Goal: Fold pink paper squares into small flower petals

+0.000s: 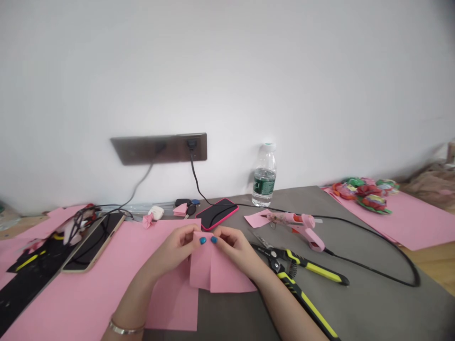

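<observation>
A folded piece of pink paper (202,265) hangs between my two hands, above the grey table mat (227,317). My left hand (179,248) pinches its top edge between thumb and fingers. Right beside it, my right hand (234,248) pinches the same edge, with the two thumbs almost touching. One flap falls below the left thumb and a wider flap spreads below the right. My fingers behind the paper are partly hidden. Larger pink sheets (174,310) lie under and to the left of my left arm.
Beyond my hands lies a phone in a pink case (217,214). To the right are yellow-black pliers (305,274), a pink glue gun (295,222) with a looping black cable, and a water bottle (264,175). Another phone (94,244) lies left; paper flowers (368,192) sit far right.
</observation>
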`<state>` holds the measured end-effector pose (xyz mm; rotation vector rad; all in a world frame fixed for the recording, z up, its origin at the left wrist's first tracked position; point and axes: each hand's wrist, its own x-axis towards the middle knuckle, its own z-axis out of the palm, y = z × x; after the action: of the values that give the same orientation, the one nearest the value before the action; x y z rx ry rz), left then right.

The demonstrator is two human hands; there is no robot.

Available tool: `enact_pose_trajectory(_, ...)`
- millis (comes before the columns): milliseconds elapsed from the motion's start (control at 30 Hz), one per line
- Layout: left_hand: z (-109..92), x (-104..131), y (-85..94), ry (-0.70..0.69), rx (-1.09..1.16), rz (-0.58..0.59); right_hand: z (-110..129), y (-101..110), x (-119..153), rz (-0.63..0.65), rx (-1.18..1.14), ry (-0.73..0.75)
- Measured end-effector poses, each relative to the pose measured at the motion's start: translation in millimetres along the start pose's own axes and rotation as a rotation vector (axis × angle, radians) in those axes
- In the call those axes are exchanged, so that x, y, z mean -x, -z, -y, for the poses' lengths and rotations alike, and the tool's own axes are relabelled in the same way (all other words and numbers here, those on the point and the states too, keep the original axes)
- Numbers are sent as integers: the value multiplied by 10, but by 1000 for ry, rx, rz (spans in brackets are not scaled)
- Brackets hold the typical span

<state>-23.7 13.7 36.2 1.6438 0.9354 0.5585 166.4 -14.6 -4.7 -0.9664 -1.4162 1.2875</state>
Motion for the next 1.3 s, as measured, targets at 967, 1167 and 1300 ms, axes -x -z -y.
enact_pose_trajectory(967,151,-141,-254,-276,-40,-464,-147,-9,-74,-331,-319,213)
enact_pose_trajectory(1167,33,-18,-130,-189,-147,-292,-125,57,-52,-465,13,371)
enact_pose_trajectory(1300,28,-30,-117,-161,-232,-222,-101,24,-35,-257,39,249)
